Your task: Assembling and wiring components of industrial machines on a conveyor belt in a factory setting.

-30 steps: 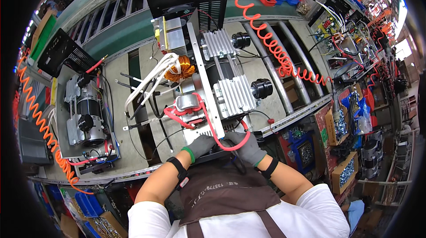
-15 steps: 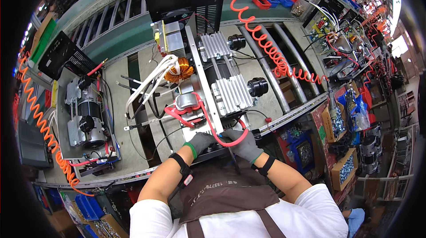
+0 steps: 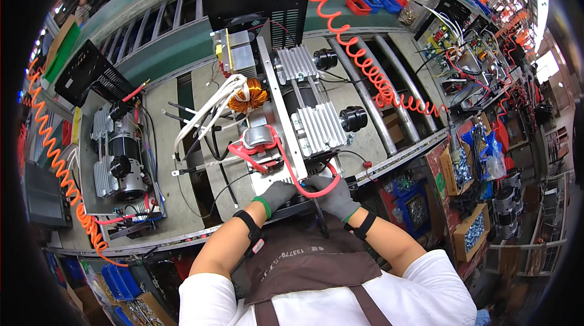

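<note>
My left hand [image 3: 277, 197], in a grey glove with a green cuff, is at the near end of a partly built machine. My right hand [image 3: 333, 198], gloved alike, is beside it under a thick red hose [image 3: 313, 193]. Both hands have bent fingers by a black panel [image 3: 297, 212] at the machine's near edge; the fingertips and what they grip are mostly hidden. Beyond them are a finned silver compressor motor [image 3: 316, 125], a long metal bar [image 3: 281, 107], a copper coil [image 3: 248, 96], white cables [image 3: 204, 110] and a tall black back panel [image 3: 255, 0].
A similar machine [image 3: 121, 156] stands at the left. Coiled orange air hoses hang at the left [image 3: 58, 174] and above the right side [image 3: 371, 70]. Steel rollers [image 3: 398, 92] lie to the right. Boxes of screws [image 3: 471, 232] stand at the lower right, small bins [image 3: 359, 5] at the back.
The far end of the machine, with its black back panel, appears slightly further right. Both hands stay in nearly the same place at the near edge.
</note>
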The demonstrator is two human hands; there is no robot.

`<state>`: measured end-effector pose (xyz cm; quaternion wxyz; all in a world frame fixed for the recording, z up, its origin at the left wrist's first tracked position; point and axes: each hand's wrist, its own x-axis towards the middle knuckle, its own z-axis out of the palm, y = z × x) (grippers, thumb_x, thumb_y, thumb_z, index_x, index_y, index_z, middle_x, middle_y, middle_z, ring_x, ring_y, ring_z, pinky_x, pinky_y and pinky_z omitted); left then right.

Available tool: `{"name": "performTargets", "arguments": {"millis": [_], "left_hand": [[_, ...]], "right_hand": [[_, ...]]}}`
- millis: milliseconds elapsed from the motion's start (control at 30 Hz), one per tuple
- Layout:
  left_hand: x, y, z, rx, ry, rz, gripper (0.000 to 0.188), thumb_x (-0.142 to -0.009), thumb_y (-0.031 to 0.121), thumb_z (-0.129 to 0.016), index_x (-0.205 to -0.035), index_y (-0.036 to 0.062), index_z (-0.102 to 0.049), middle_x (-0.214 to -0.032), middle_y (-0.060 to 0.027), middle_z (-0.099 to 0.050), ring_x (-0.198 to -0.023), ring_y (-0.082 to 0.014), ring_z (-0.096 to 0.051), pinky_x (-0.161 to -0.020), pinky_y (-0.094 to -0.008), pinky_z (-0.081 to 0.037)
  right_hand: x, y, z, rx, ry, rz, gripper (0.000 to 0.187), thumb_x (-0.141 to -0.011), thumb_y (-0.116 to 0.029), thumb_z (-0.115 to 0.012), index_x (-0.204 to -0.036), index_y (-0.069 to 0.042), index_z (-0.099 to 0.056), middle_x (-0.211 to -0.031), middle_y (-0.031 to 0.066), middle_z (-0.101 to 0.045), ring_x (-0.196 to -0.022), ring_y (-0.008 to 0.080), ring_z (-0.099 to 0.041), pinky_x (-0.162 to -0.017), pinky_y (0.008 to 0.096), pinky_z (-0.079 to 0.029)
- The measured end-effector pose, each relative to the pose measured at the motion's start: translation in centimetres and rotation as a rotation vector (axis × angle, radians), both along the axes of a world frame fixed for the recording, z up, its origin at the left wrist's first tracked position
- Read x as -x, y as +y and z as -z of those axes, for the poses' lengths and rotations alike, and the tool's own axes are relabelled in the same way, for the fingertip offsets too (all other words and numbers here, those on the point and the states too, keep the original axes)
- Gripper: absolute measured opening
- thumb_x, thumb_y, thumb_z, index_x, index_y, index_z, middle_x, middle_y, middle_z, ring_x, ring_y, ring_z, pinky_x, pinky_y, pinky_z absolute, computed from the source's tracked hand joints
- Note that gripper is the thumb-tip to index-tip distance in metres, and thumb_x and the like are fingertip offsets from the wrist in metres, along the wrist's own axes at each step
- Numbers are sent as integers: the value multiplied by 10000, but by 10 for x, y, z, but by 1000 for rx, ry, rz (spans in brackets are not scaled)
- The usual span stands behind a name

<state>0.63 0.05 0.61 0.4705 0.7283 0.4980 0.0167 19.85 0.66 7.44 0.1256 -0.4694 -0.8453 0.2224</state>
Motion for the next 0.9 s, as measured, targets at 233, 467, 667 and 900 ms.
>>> {"name": "performTargets", "arguments": {"millis": [233, 467, 667, 900], "left_hand": [[3, 0, 37, 4, -180, -21, 273, -872, 202, -487, -1086, 129, -640, -969, -147, -648, -898, -305, -629, -807, -362, -498], [5, -1, 13, -58, -15, 31, 285, -870, 263, -506, -1091, 148, -644, -948, -108, -653, -885, -275, -625, -799, -337, -486], [5, -1, -21, -102, -97, 58, 321, -874, 359, -510, -1082, 158, -649, -927, -109, -649, -886, -272, -618, -807, -334, -479], [5, 1, -34, 73, -2, -12, 398, -831, 484, -548, -1091, 205, -663, -961, -109, -647, -888, -275, -608, -823, -328, -455]], "right_hand": [[-1, -1, 3, 5, 15, 1, 220, -768, -189, -673, -986, -167, -667, -854, 38, -667, -761, 235, -644, -636, 327, -505], [0, -1, 2, 32, -38, 7, 227, -761, -212, -688, -981, -160, -670, -861, 38, -673, -762, 240, -645, -644, 324, -507], [-1, -2, -2, 85, -11, 31, 217, -758, -205, -692, -966, -148, -670, -844, 53, -678, -751, 245, -648, -643, 322, -505], [-2, -1, 1, -5, 45, -8, 201, -757, -201, -699, -947, -143, -669, -828, 57, -679, -740, 242, -649, -633, 322, -501]]}}
